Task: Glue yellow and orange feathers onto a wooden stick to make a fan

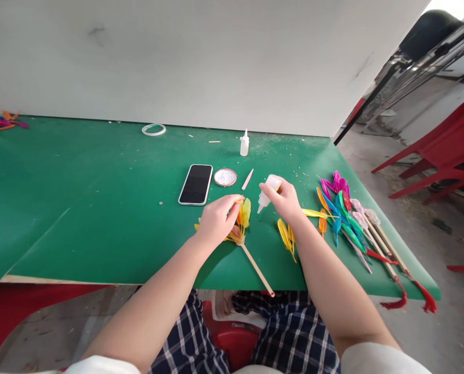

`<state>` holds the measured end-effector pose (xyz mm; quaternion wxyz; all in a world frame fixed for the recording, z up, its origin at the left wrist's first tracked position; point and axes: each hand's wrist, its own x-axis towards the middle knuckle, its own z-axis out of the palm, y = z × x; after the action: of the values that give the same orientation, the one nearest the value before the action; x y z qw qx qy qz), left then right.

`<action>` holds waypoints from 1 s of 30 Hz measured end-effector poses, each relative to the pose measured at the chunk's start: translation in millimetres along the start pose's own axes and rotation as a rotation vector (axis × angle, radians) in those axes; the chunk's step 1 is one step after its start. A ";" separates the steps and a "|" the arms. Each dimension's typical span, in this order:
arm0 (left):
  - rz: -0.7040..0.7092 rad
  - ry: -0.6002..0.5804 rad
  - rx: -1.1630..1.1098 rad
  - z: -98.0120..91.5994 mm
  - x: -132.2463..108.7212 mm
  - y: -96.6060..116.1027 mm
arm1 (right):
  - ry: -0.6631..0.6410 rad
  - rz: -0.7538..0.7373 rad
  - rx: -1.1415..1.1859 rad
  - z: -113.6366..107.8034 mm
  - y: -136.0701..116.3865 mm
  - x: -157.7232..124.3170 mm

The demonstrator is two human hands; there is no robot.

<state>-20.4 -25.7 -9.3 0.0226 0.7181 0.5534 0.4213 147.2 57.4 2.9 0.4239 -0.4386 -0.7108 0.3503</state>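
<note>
My left hand is closed on yellow and orange feathers fixed at the top of a wooden stick, which lies on the green table and juts over its front edge. My right hand grips a small white glue bottle, tilted with its nozzle pointing down-left toward the feathers, a short gap away. Loose yellow feathers lie just below my right wrist.
A black phone, a round pink-rimmed dish, a pink stick and a second glue bottle lie behind my hands. Coloured feathers and finished sticks with red tassels fill the right edge. A white ring sits far back. Red chairs stand at the right.
</note>
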 end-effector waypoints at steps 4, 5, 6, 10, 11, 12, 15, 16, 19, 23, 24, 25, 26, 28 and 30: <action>-0.001 -0.006 -0.004 0.0 -0.1 -0.5 | 0.062 -0.210 -0.226 0.6 1.6 0.9; 0.000 -0.008 -0.004 0.0 -0.1 -0.5 | 0.069 -0.244 -0.259 0.8 2.1 1.1; 0.001 -0.007 -0.005 0.0 -0.1 -0.5 | 0.071 -0.267 -0.281 1.0 2.6 1.3; 0.007 -0.006 -0.003 0.0 0.0 -0.4 | 0.064 -0.305 -0.327 1.8 4.6 1.7; 0.008 -0.006 -0.002 0.0 -0.1 -0.4 | 0.063 -0.311 -0.332 1.9 4.9 1.8; 0.009 -0.006 -0.002 0.1 -0.2 -0.5 | 0.063 -0.316 -0.335 2.0 5.2 1.8; 0.009 -0.003 -0.002 0.2 -0.5 -0.9 | 0.063 -0.323 -0.354 2.0 5.6 1.9; 0.009 -0.003 -0.003 0.2 -0.5 -0.9 | 0.062 -0.325 -0.366 2.0 5.7 1.9; 0.006 -0.006 -0.005 0.3 -0.4 -0.7 | 0.062 -0.339 -0.413 1.6 5.6 2.3; 0.005 -0.005 -0.006 0.3 -0.3 -0.2 | 0.067 -0.363 -0.463 1.1 6.5 3.1; 0.004 -0.005 -0.006 0.4 -0.3 -0.1 | 0.073 -0.373 -0.474 1.0 7.1 3.4; 0.002 -0.006 -0.006 0.5 -0.4 -0.1 | 0.081 -0.385 -0.486 0.9 7.7 3.6; 0.000 -0.006 -0.006 0.6 -0.5 -0.2 | 0.090 -0.398 -0.498 0.9 8.5 3.8; -0.004 -0.004 -0.005 0.9 -0.6 -0.5 | 0.106 -0.422 -0.516 0.9 10.1 4.2; 0.000 0.000 -0.003 1.3 -0.6 -0.7 | 0.112 -0.439 -0.526 1.0 11.7 4.5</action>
<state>-20.2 -25.4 -10.8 0.0238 0.7183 0.5526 0.4221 149.0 65.7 -6.3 0.3999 -0.3881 -0.8297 0.0311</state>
